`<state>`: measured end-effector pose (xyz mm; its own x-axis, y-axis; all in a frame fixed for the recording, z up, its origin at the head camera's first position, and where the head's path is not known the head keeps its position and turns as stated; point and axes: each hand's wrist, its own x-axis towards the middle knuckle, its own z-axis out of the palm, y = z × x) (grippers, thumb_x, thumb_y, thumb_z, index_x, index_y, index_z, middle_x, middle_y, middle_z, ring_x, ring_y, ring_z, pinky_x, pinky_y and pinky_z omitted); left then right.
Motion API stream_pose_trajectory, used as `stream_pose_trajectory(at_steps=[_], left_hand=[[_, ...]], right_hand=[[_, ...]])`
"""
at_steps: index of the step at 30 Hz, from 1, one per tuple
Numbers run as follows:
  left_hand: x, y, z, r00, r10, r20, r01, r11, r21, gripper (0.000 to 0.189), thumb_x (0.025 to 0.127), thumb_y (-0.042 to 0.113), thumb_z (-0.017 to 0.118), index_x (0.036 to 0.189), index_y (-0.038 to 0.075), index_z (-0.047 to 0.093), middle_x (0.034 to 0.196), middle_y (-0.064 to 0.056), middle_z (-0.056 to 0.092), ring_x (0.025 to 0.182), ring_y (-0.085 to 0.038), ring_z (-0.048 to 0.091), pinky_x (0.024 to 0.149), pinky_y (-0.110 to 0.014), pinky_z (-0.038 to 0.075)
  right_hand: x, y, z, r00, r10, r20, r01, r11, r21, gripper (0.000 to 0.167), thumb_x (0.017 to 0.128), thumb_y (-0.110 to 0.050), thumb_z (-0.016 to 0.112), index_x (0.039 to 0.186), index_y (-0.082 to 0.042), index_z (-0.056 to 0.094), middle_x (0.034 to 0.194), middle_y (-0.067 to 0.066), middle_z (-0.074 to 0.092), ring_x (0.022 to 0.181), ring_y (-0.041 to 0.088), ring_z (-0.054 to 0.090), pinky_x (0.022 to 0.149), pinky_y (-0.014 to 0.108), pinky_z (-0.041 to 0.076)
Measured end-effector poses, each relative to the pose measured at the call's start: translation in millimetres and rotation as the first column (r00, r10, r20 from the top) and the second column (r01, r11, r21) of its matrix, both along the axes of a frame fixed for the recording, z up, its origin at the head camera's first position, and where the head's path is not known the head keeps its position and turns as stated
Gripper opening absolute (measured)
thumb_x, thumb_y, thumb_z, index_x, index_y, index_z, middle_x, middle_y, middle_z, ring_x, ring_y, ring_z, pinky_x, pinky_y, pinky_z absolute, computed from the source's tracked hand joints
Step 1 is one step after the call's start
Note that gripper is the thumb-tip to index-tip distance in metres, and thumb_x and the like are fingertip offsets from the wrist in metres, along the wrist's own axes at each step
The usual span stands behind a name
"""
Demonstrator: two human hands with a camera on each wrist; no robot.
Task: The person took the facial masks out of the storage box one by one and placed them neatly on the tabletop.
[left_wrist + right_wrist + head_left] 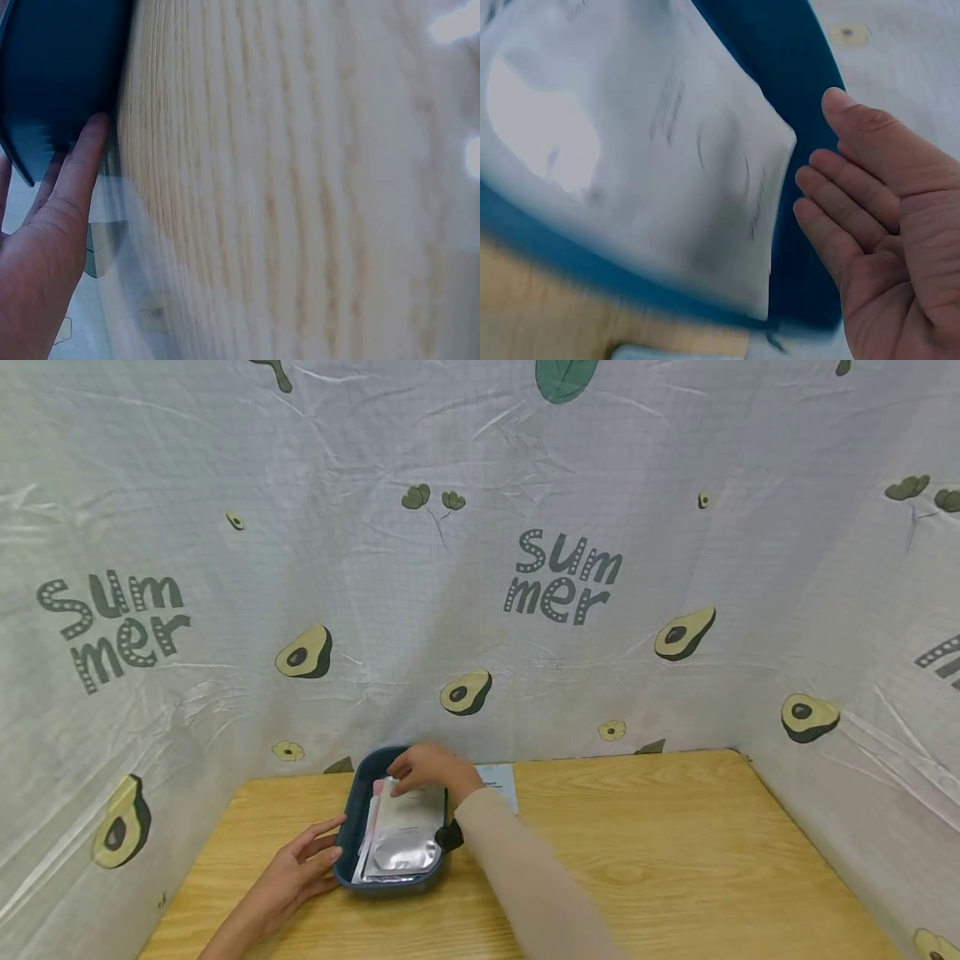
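A dark blue plastic bin [348, 835] stands at the left of the table, holding a stack of flat silver-and-white sachets [408, 827] with a pink-edged one under the top. My left hand [296, 870] touches the bin's left side; in the left wrist view its fingertip rests against the wall [60, 67]. Over the bin's far end is my right hand [435, 768]. Seen from the right wrist, that hand [892, 217] has loosely bent fingers with nothing between them, beside the edge of the top sachet [667, 142].
A pale printed packet [498, 785] lies on the wooden table [637, 843] just right of the bin, partly behind the right forearm. A white avocado-print sheet [360, 568] hangs close behind the table and along its sides.
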<state>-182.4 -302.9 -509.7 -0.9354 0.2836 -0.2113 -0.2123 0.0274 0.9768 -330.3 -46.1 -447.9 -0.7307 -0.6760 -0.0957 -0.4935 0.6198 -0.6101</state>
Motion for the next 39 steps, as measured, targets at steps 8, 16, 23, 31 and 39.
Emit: stream_pose_trajectory(at_steps=[8, 16, 23, 31, 39], left_hand=[[-2.6, 0.8, -2.2, 1.0, 0.006, 0.013, -0.006, 1.0, 0.0, 0.064, 0.104, 0.022, 0.06, 0.16, 0.013, 0.031, 0.153, -0.028, 0.034, 0.121, -0.025, 0.06, 0.099, -0.049, 0.054], [-0.7, 0.3, 0.0, 0.999, 0.024, 0.034, -0.024, 1.0, -0.016, 0.062, 0.104, 0.024, 0.061, 0.159, 0.017, 0.034, 0.156, -0.031, 0.029, 0.122, -0.026, 0.058, 0.099, -0.049, 0.054], [-0.9, 4.0, 1.6, 0.998, 0.048, 0.042, -0.045, 0.997, -0.063, 0.068, 0.103, 0.026, 0.062, 0.16, 0.012, 0.028, 0.157, -0.035, 0.025, 0.125, -0.031, 0.056, 0.099, -0.051, 0.054], [-2.1, 3.3, 2.0, 0.997, 0.064, 0.034, -0.063, 0.997, -0.053, 0.068, 0.102, 0.025, 0.064, 0.16, 0.014, 0.03, 0.155, -0.032, 0.03, 0.124, -0.031, 0.057, 0.099, -0.049, 0.054], [2.2, 3.7, 2.3, 0.997, 0.068, 0.045, -0.066, 0.996, -0.061, 0.07, 0.102, 0.027, 0.064, 0.16, 0.012, 0.029, 0.155, -0.034, 0.028, 0.124, -0.032, 0.057, 0.099, -0.05, 0.054]], right_hand=[[3.6, -17, -11.0, 0.996, -0.05, -0.07, 0.061, 0.985, 0.158, 0.051, 0.086, -0.032, 0.083, 0.133, -0.017, 0.069, 0.12, -0.006, 0.07, 0.107, 0.006, 0.06, 0.096, 0.022, 0.05], [5.0, -15, -14.8, 0.993, -0.073, -0.092, 0.087, 0.985, 0.15, 0.049, 0.084, -0.031, 0.085, 0.13, -0.019, 0.071, 0.121, -0.006, 0.071, 0.107, 0.007, 0.062, 0.096, 0.023, 0.05], [3.9, -13, -8.6, 0.997, -0.045, -0.06, 0.052, 0.992, 0.119, 0.034, 0.089, -0.024, 0.081, 0.122, -0.016, 0.075, 0.113, -0.004, 0.074, 0.1, 0.006, 0.065, 0.086, 0.019, 0.052], [1.2, -14, -8.3, 0.998, -0.05, -0.034, 0.053, 0.995, 0.089, 0.028, 0.094, -0.016, 0.074, 0.122, -0.014, 0.074, 0.113, -0.003, 0.074, 0.095, 0.005, 0.066, 0.078, 0.018, 0.053], [-0.7, -11, -15.2, 0.998, -0.06, -0.01, 0.061, 0.997, 0.048, 0.021, 0.096, -0.01, 0.069, 0.112, -0.021, 0.078, 0.105, -0.005, 0.071, 0.085, 0.006, 0.058, 0.07, 0.02, 0.05]])
